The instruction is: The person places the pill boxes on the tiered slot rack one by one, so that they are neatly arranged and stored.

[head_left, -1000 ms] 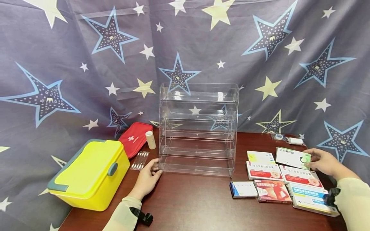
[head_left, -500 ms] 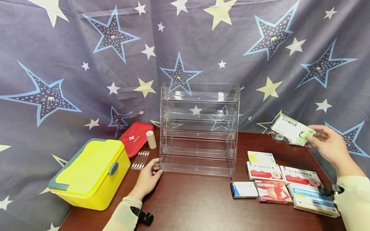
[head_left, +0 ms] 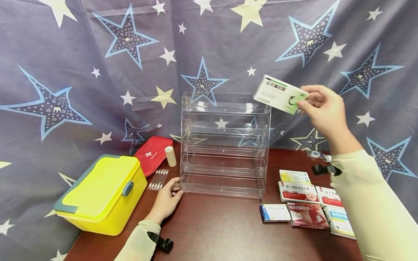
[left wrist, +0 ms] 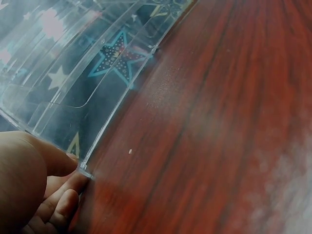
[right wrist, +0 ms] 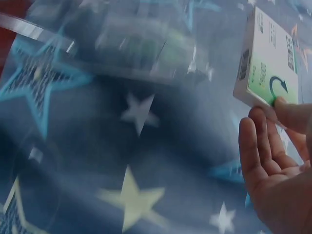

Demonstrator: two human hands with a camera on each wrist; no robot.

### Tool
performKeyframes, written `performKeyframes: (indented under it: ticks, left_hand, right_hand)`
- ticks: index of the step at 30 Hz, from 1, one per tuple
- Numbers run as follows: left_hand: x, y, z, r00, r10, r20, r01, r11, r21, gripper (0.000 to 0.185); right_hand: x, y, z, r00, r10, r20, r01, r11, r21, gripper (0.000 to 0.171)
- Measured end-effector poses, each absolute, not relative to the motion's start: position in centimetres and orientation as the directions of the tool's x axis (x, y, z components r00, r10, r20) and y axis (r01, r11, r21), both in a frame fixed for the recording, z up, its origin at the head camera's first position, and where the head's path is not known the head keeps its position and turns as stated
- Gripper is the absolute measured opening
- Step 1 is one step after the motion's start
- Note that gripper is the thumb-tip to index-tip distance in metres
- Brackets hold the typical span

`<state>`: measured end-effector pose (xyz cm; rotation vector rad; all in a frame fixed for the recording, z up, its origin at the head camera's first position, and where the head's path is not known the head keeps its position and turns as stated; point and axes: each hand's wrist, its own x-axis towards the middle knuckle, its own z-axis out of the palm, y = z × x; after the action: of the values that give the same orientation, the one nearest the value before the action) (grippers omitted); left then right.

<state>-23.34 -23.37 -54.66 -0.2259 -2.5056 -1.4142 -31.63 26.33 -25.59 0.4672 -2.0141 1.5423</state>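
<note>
My right hand [head_left: 323, 112] pinches a white and green medicine box [head_left: 280, 95] by its right end, thumb on the printed face. The box hangs tilted in the air by the upper right corner of a clear acrylic display rack [head_left: 223, 192]. In the right wrist view the same box [right wrist: 273, 63] stands out past the fingertips. At the rack's lower left corner, my left hand [head_left: 167, 201] grips the edge. The left wrist view has the rack's corner [left wrist: 86, 168] between thumb and curled fingers.
Several medicine boxes [head_left: 298, 192] lie in rows at right, partly hidden by my right sleeve. Small wrapped items [head_left: 315, 154] are behind them. Left stand a yellow lidded box [head_left: 101, 195], a red first-aid pouch [head_left: 153, 156], a bandage roll [head_left: 170, 156] and packed cotton swabs [head_left: 158, 179].
My right hand has lifted the white and green box off the table and carried it up and left toward the rack's top. The left hand stays at the rack's corner.
</note>
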Motion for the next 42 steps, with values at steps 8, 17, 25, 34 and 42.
performKeyframes:
  ticks: [8, 17, 25, 34, 42]
  left_hand:
    - [-23.3, -23.4, -54.6, -0.957, 0.004, 0.291, 0.251, 0.518, 0.818, 0.047]
    - [-23.3, -23.5, -55.0, -0.959, 0.005, 0.282, 0.244, 0.515, 0.822, 0.046]
    - [-23.3, -23.6, -54.8, -0.962, -0.001, 0.275, 0.233, 0.528, 0.817, 0.047]
    - [-23.4, -23.5, -54.6, -0.963, -0.001, 0.269, 0.229, 0.527, 0.818, 0.047]
    - [-23.4, -23.5, -54.8, -0.961, 0.007, 0.277, 0.240, 0.517, 0.821, 0.047]
  right_hand:
    - [-35.3, 18.4, -23.2, -0.792, 0.042, 0.610, -0.543, 0.411, -0.732, 0.036]
    - [-38.6, 12.3, -23.6, -0.816, 0.057, 0.576, -0.437, 0.591, -0.678, 0.030]
    - [-39.9, 9.2, -24.4, -0.836, 0.037, 0.548, -0.396, 0.650, -0.648, 0.029]
    - [-40.7, 7.0, -25.8, -0.852, 0.030, 0.523, -0.397, 0.614, -0.682, 0.026]
    - [-40.8, 5.6, -26.3, -0.863, -0.003, 0.505, -0.397, 0.623, -0.674, 0.028]
